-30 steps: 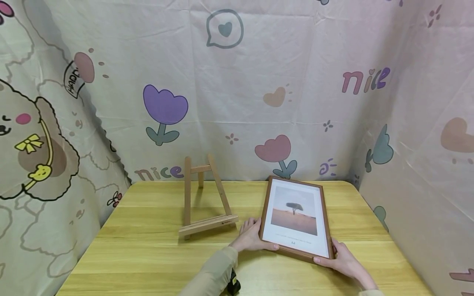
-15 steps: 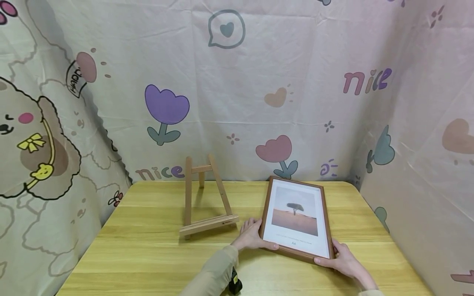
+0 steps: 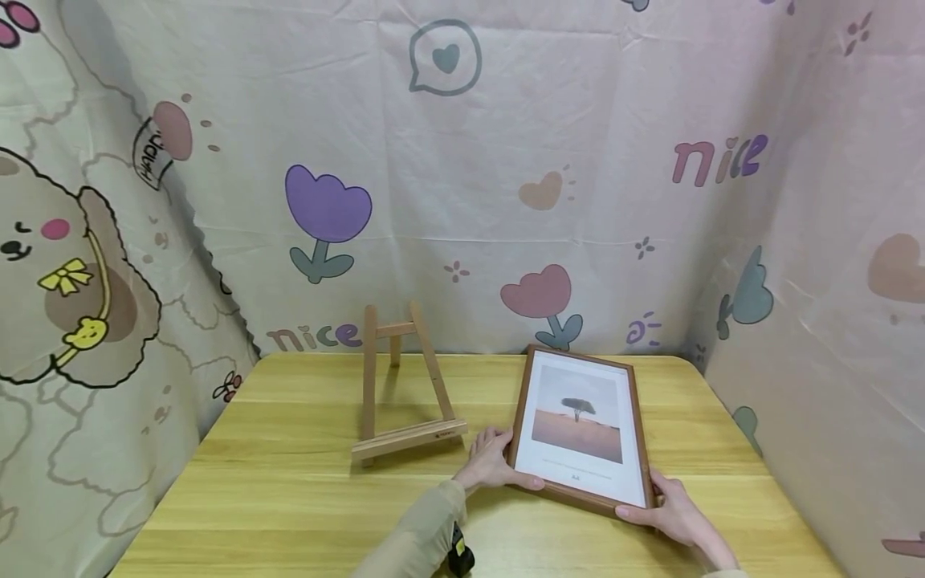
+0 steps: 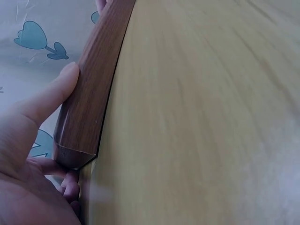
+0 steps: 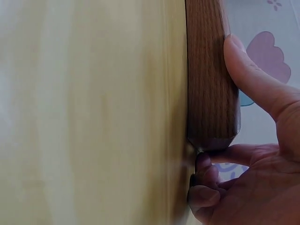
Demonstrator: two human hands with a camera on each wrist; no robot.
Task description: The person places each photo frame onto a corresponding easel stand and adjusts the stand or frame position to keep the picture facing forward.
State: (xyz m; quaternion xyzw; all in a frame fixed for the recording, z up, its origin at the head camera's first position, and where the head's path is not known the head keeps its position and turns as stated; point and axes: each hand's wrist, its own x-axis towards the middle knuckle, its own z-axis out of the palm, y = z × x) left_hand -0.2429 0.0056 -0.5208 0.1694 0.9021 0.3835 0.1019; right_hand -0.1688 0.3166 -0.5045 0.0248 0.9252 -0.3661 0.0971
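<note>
A brown wooden picture frame [image 3: 578,474] with a tree print lies on the table, right of centre, turned slightly. My left hand [image 3: 495,466] grips its near left corner, thumb over the near edge and fingers at the left side. At the near right corner my right hand [image 3: 672,510] holds it the same way. Both wrist views show the frame's side close against the tabletop, the thumb [image 4: 56,91] of the left hand and the thumb [image 5: 248,68] of the right pressing its upper edge. Left of the frame stands a small wooden easel [image 3: 408,439] with nothing on its ledge.
The wood-grain table [image 3: 289,514] extends left and in front of the easel. A printed cloth [image 3: 448,160] hangs behind the table and along both sides. A black device [image 3: 460,554] sits by the left sleeve [image 3: 415,530].
The whole head view has shifted very slightly. Hands, picture frame and easel keep their places relative to one another.
</note>
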